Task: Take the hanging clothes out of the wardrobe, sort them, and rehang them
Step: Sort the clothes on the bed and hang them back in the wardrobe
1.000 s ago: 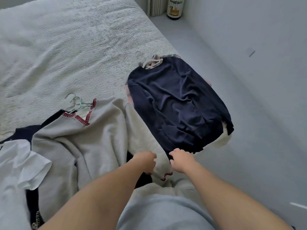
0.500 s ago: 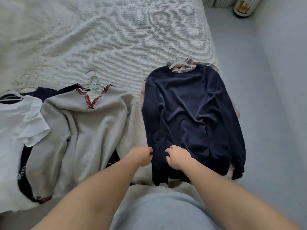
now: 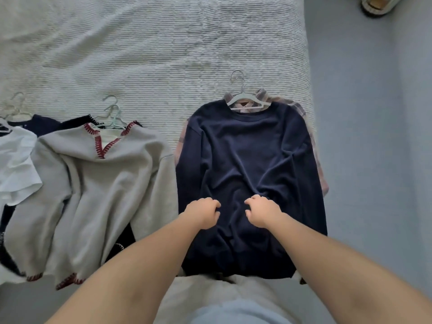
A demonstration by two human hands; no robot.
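Sorting looks to be the step in hand: the clothes lie on the bed [image 3: 149, 43], still on hangers, in separate piles. Both hands sit at centre frame on the lower front of the navy sweater [image 3: 252, 174], which tops the right-hand pile, over a plaid shirt [image 3: 314, 146] whose edges peek out on both sides. The left hand [image 3: 203, 213] and right hand [image 3: 263, 212] are close together, knuckles up, fingers curled down into the knit; the cloth puckers between them, so they seem to bunch or pinch it, though the fingertips are hidden. Both forearms reach in from the bottom edge, nearly straight.

Left of centre lies a grey sweater [image 3: 100, 183] with red stitching, over dark garments; a white shirt [image 3: 16, 164] is at the left edge.

Next, I judge, comes smoothing this pile flat, or gathering it by the hanger hooks [image 3: 238, 78] at upper centre; that calls for letting go of the fabric and reaching up the bed.
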